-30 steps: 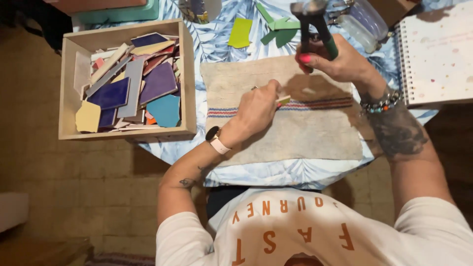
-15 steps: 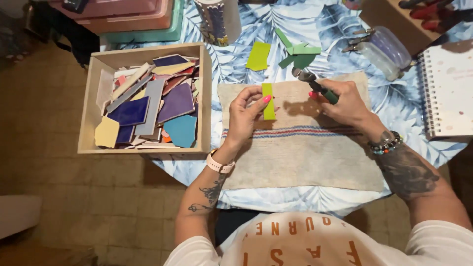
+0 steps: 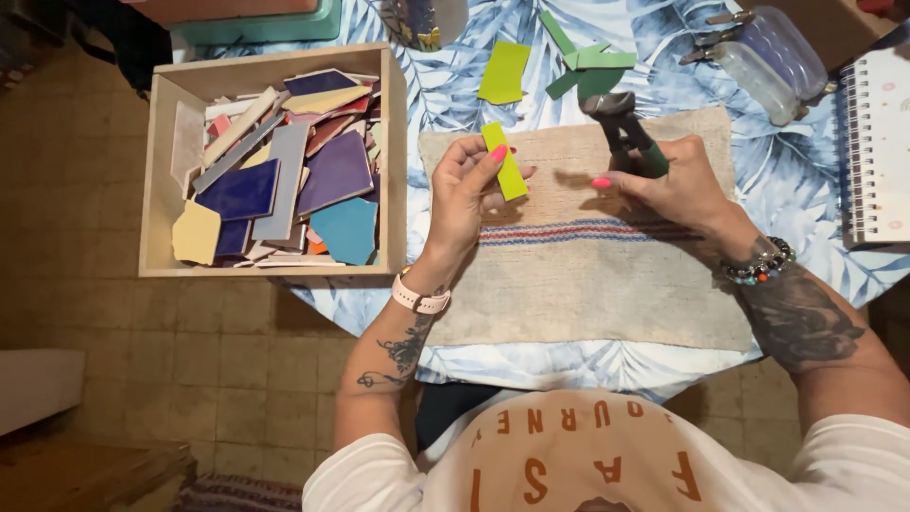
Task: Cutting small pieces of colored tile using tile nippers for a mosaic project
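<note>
Tiled flooring in dull tan surrounds a small table (image 3: 445,104) dressed in a blue-and-white leaf-print cloth, and the head view looks straight down on it. A coarse beige towel (image 3: 588,284) with red and blue stripes lies across the middle of that table and serves as the work mat.

Above the towel's far-left part, the left hand (image 3: 464,194) pinches a narrow lime-green tile strip (image 3: 504,161) between thumb and fingertips, the fingers curled and the strip held tilted, clear of the fabric. To the right of it, over the towel's far edge, the right hand (image 3: 673,180) is closed round the green handles of a pair of tile nippers (image 3: 626,133), whose dark head points away from the person; the two hands are near but apart.

That strip looks thin, stiff and light, with a glazed face likely to be slick and edges likely to be sharp and brittle; holding it by the flat faces near one end seems safest.

Left of the towel stands a wooden box (image 3: 156,171) heaped with broken tile pieces in purple, navy, teal, yellow and grey. Beyond the towel lie a larger lime tile piece (image 3: 504,72) and several green shards (image 3: 583,64). Right of those rests a clear plastic jar (image 3: 773,62) on its side, and a spiral notebook (image 3: 877,152) sits at the towel's right.
</note>
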